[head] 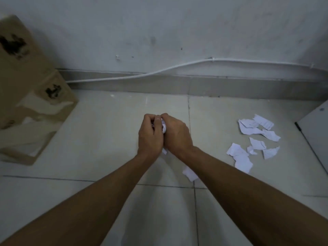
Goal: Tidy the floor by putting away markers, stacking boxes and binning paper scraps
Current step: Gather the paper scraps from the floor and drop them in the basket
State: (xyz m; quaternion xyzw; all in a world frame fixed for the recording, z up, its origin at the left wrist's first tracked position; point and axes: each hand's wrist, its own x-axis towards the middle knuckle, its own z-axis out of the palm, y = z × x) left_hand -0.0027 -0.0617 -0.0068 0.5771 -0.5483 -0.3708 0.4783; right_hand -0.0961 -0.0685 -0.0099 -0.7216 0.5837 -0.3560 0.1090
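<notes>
My left hand [150, 134] and my right hand [175, 134] are pressed together above the tiled floor, both closed around a crumpled wad of white paper [164, 127]; only slivers of it show between the fingers. Several torn white paper scraps [255, 139] lie scattered on the floor to the right of my hands. One more scrap [190, 173] lies under my right forearm. Stacked brown cardboard boxes [32, 96] stand at the left against the wall.
A white panel with a dark edge [314, 132] leans in at the far right. A white cable [159, 71] runs along the wall above the grey skirting. Pale floor tiles [106, 130] spread between the boxes and the scraps.
</notes>
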